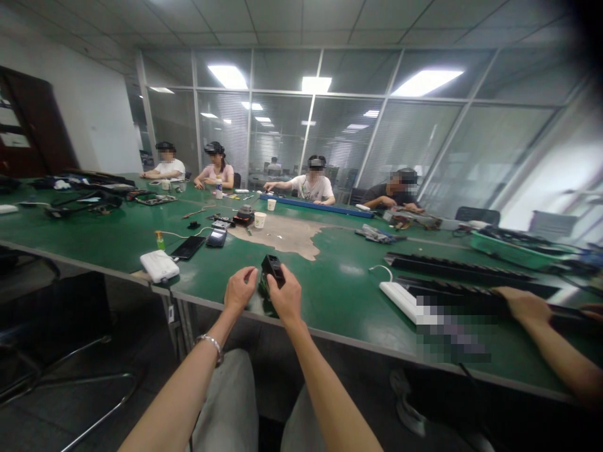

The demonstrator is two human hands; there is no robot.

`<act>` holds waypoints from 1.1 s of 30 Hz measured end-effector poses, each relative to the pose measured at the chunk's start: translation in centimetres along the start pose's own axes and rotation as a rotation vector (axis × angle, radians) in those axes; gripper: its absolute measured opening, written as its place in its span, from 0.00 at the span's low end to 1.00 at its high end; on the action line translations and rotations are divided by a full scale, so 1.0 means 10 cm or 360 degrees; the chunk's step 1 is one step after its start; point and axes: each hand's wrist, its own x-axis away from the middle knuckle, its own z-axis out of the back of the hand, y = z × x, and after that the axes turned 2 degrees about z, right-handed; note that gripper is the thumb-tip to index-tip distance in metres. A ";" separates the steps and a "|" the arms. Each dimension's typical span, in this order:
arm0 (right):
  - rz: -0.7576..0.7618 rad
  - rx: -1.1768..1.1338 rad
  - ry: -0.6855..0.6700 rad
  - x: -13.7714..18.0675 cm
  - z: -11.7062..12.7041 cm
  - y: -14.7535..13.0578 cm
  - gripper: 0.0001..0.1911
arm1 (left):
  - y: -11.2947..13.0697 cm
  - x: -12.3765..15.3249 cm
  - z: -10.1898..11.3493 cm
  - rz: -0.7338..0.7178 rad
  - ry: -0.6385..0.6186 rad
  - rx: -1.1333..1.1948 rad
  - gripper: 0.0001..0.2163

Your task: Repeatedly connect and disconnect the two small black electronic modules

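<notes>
My right hand (pixel 286 292) grips a small black boxy device (pixel 271 263) near the front edge of the green table (pixel 339 295). The thumb lies on its upper face, and a greenish part shows low on its left side. Just left of the device is my left hand (pixel 240 289), its fingertips pinched together and apart from it. Whatever may be in that pinch is too small to make out. A bracelet (pixel 210 344) circles the left wrist.
To the left lie a white power bank (pixel 160 266), a black phone (pixel 188 247) and a dark handheld device (pixel 217 237). Paper cups (pixel 259 220) stand mid-table. On the right are a white bar (pixel 399 297), black toothed strips (pixel 456 266), a green basket (pixel 511 252) and another person's hand (pixel 527 306).
</notes>
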 end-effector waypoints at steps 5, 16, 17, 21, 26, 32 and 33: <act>-0.0047 0.0028 0.0053 -0.14 0.15 0.09 0.25 | 0.01 0.01 0.00 0.0022 0.0002 0.0011 0.14; -0.0089 0.0349 0.0061 0.00 0.21 0.66 0.30 | 0.00 0.02 0.00 0.0016 0.0000 0.0050 0.15; -0.0075 0.0341 0.0068 0.02 0.19 0.69 0.30 | 0.00 0.02 0.00 0.0016 0.0004 0.0052 0.15; 0.0004 0.0308 0.0106 0.08 0.16 0.75 0.32 | 0.00 0.02 0.00 0.0025 0.0042 0.0049 0.15; 0.0083 0.0345 0.0097 0.14 0.18 0.76 0.30 | -0.01 0.02 -0.01 -0.0002 0.0085 0.0038 0.15; 0.0089 0.0351 0.0014 0.16 0.19 0.80 0.27 | -0.04 0.01 -0.03 -0.0019 0.0097 0.0016 0.15; 0.0068 0.0338 0.0016 0.16 0.19 0.79 0.27 | -0.04 0.02 -0.03 -0.0017 0.0100 0.0017 0.15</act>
